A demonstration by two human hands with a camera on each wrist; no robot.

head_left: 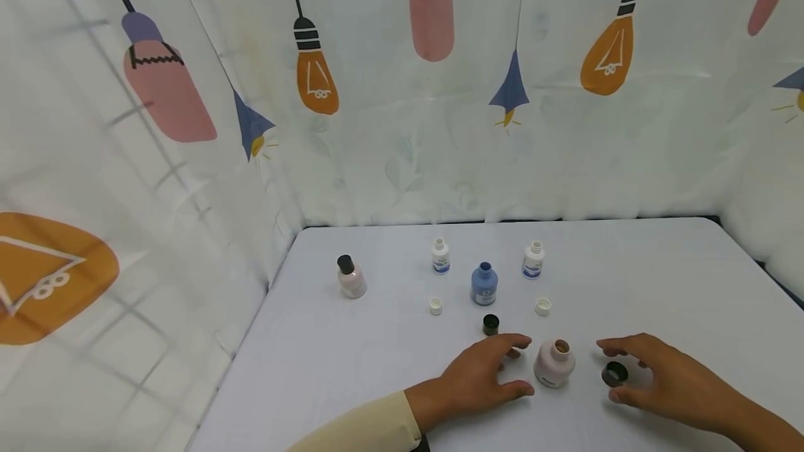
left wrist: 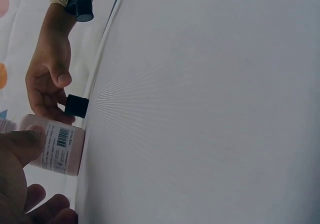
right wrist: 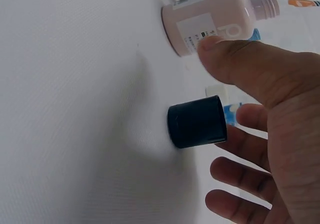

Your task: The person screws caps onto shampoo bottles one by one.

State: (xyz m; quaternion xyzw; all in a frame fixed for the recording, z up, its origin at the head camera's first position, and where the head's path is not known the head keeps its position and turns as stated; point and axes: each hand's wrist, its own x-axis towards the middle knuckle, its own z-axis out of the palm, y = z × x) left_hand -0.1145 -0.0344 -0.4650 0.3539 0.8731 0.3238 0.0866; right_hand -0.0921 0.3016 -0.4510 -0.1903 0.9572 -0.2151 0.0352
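Observation:
A pale pink bottle (head_left: pixel 554 366) with its threaded neck bare stands upright on the table between my hands. My left hand (head_left: pixel 479 377) is just left of it, thumb and fingers spread apart, holding nothing. A black cap (head_left: pixel 615 374) rests on the table right of the bottle, its open end up. Around this cap, thumb on the near side and fingers on the far side, is my right hand (head_left: pixel 668 382). The right wrist view shows the cap (right wrist: pixel 197 122) with space between it and the thumb. Barcode labels show on the bottle (left wrist: pixel 59 145) in the left wrist view.
Farther back stand a capless blue bottle (head_left: pixel 484 286) and two capless white bottles (head_left: pixel 441 257) (head_left: pixel 533 261). White caps (head_left: pixel 435 306) (head_left: pixel 543 307) and another black cap (head_left: pixel 490 325) lie before them. A black-capped pink bottle (head_left: pixel 352 279) stands back left. Printed curtains surround the table.

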